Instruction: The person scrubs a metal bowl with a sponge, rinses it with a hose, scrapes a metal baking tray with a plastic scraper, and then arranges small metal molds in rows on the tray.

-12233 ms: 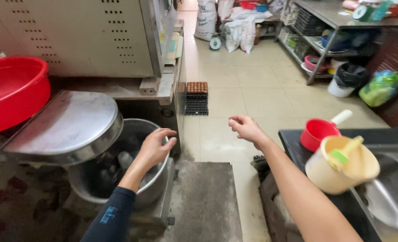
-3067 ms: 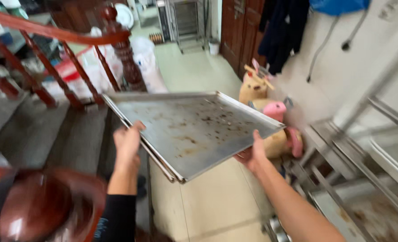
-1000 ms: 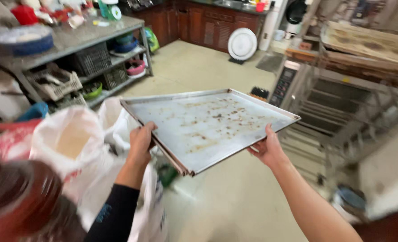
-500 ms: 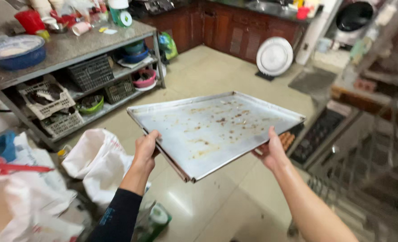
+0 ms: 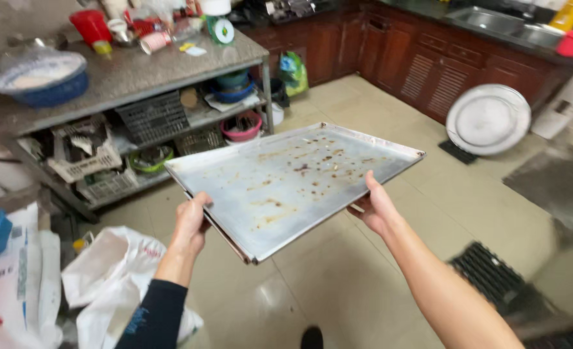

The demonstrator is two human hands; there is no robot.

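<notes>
While both hands are gripping it, the large rectangular metal baking tray (image 5: 293,181) with brown baked-on specks is being held roughly level in mid-air over the pale tiled floor (image 5: 338,284). Left hand (image 5: 189,223) is closing its fingers around the tray's near-left edge; right hand (image 5: 375,208) is clasping the near-right edge, thumb lying on the rim. Left of the tray, a grey stone-topped metal shelf table (image 5: 138,68) is carrying a blue round bowl (image 5: 40,79) and a red plastic cup (image 5: 91,26). Below and left of the tray, white plastic sacks (image 5: 105,271) are lying on the floor. Right of the tray, a round white fan (image 5: 488,119) is leaning against dark wooden cabinets (image 5: 422,55)
</notes>
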